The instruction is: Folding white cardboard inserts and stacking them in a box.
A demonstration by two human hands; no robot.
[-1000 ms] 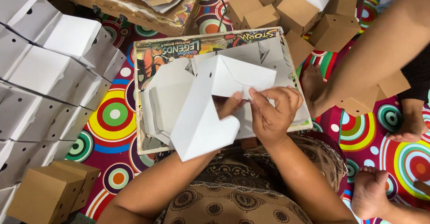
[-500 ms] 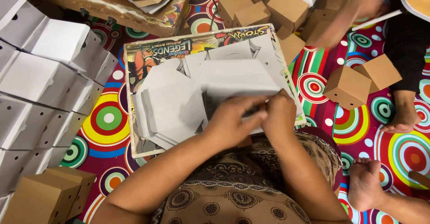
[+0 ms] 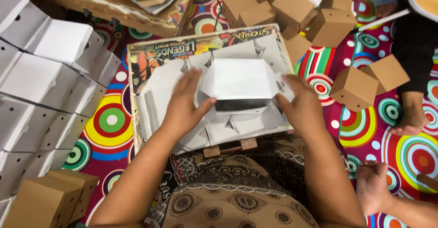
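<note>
- White folded box (image 3: 239, 80) sits in the middle of the view, between the two hands, above a printed board (image 3: 159, 50) that lies on the person's lap.
- Its broad top face is flat and turned to the camera; under the front edge a dark opening is visible.
- Left hand (image 3: 185, 105) is on the left side of the box, fingers stretched out and spread, thumb touching the lower left corner of the box.
- Right hand (image 3: 299, 102) is on the right side, fingers half curled, fingertips against the right edge of the box.
- Both hands are apart from each other, with the box pressed between them; neither hand is closed around it.
- Under the box lies a loose pile of flat white cutouts (image 3: 164, 100), not yet folded, which covers most of the board.
- At the left stands a row of finished white boxes (image 3: 50, 73), close together, some with small round holes.
- Brown cardboard boxes (image 3: 292, 9) are gathered at the top of the view, and two more (image 3: 365, 84) lie at the right, on the colourful mat (image 3: 112, 121) with circle patterns.
- One more brown box (image 3: 48, 198) stands at the lower left corner.
- A wooden tray (image 3: 150, 20) with flat brown cutouts is at the top left.
- Bare feet of another person (image 3: 410, 118) rest on the mat at the right.
</note>
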